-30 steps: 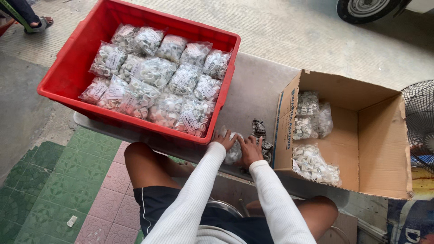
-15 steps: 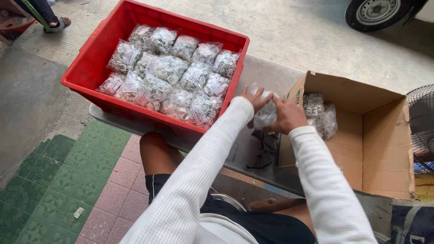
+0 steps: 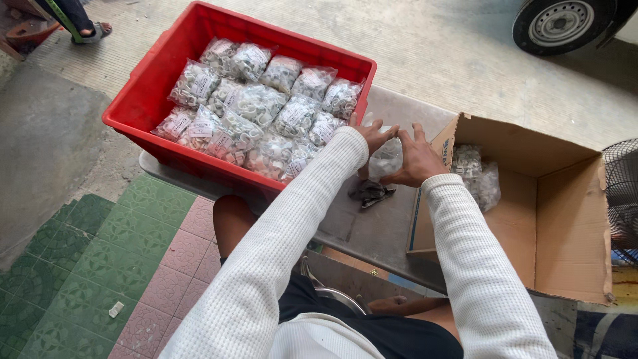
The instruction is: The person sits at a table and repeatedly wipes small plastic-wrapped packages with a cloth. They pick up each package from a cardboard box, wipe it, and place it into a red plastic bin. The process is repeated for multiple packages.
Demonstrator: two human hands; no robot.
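Head view takes in a grey metal table (image 3: 372, 229) with a seated person's knees under its near edge and green and pink floor tiles to the left. On the table's far left stands a big red plastic crate (image 3: 156, 100), packed with about 15 clear bags of small pale parts (image 3: 266, 106), each with a white label. On the right an open cardboard box (image 3: 565, 219) lies on its side, its mouth toward the person, with 2 or 3 of the same bags (image 3: 475, 169) resting against its far inner wall. A fan grille shows at the right edge and a vehicle wheel (image 3: 561, 23) at the far right.

Between crate and box, above the table, both hands meet on 1 clear bag (image 3: 387, 158). Left hand (image 3: 374, 136) is closed over the bag's far left side, fingers curled on the plastic. Right hand (image 3: 415, 159) clamps its right side, thumb and fingers spread around it, just beside the box's left flap. A small dark bundle (image 3: 369, 193) lies on the table directly below the bag.

Judging by the layout, the bag is midway through a transfer or a check of its closure. The next move would call for keeping a firm 2-handed grip and clearing the box flap without snagging the thin plastic.
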